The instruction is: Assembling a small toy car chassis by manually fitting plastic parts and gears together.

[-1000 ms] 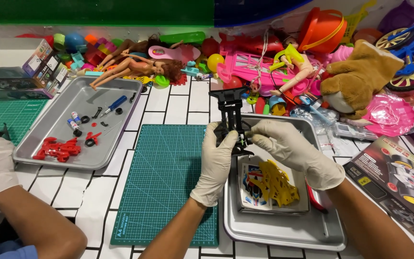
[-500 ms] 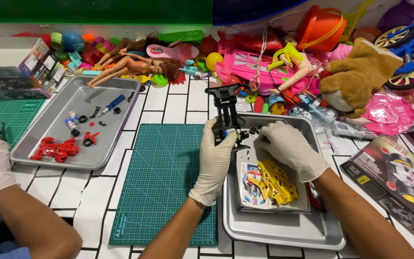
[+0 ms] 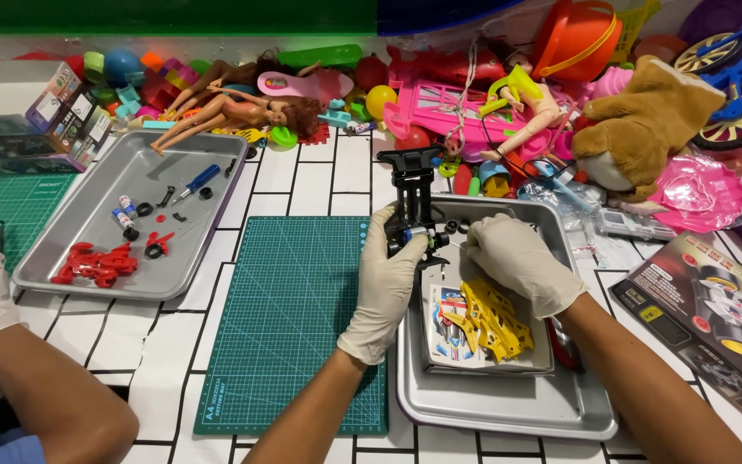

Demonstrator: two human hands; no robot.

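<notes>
The gloved left hand (image 3: 388, 283) grips a black toy car chassis (image 3: 414, 202) upright over the far edge of the right metal tray (image 3: 508, 412). The gloved right hand (image 3: 521, 262) rests curled just beside it, fingers down above yellow plastic parts (image 3: 491, 320); whether it grips anything, I cannot tell.

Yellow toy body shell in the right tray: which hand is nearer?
Right. The right hand is just above the yellow body shell, nearly touching it; the left hand is farther left, gripping the black chassis.

Gloved hands (image 3: 392, 275) (image 3: 521, 262) close together, fingers curled
</notes>
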